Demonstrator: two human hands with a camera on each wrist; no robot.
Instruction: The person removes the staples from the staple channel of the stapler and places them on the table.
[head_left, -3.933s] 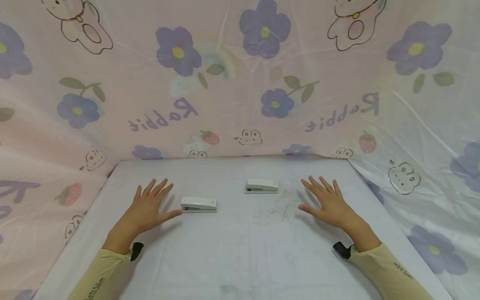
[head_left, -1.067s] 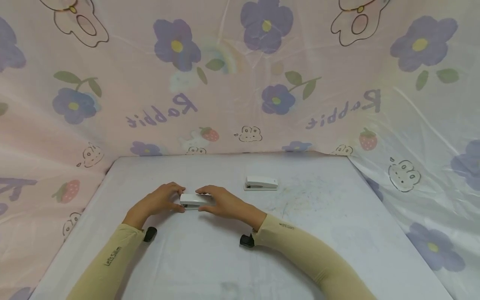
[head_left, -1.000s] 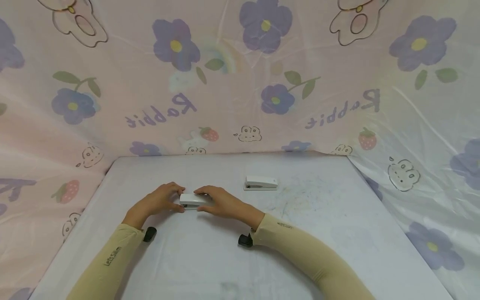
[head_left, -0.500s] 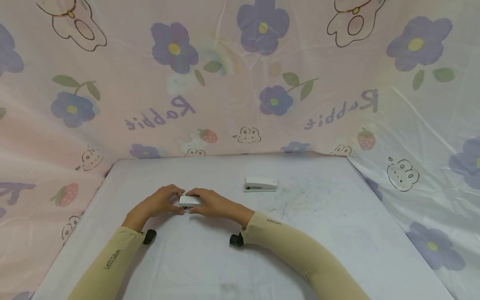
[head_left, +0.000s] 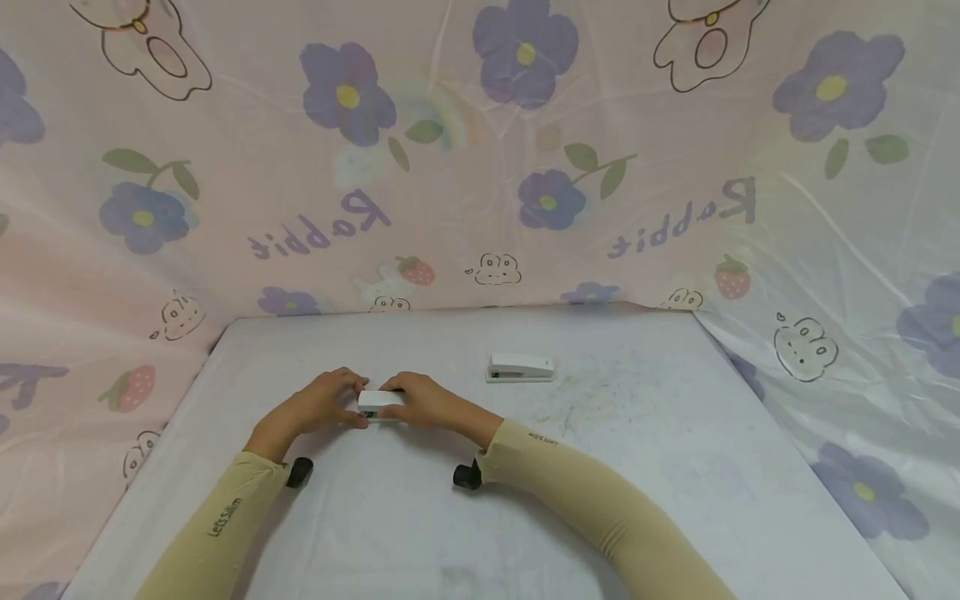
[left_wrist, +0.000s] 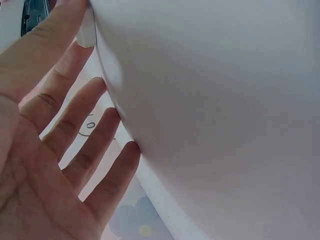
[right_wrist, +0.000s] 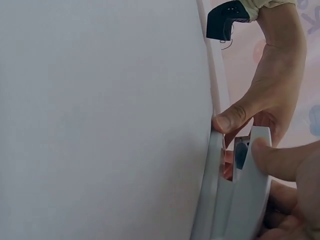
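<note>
White stapler point(head_left: 379, 400) on the table point(head_left: 375, 517), left of centre: long axis side to side, open mouth toward the left hand point(head_left: 317, 404). That hand, wrist bent, pinches the base's end between thumb and forefinger, other fingers extended. Right hand point(head_left: 435, 403), reaching across, pinches the top. Another stapler point(head_left: 521, 368) lies behind, rightward, roughly parallel.

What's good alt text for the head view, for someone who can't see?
A person's right hand grips a white stapler on a white table; the left hand touches its end. A second stapler sits farther back, and floral fabric hangs behind.
</note>
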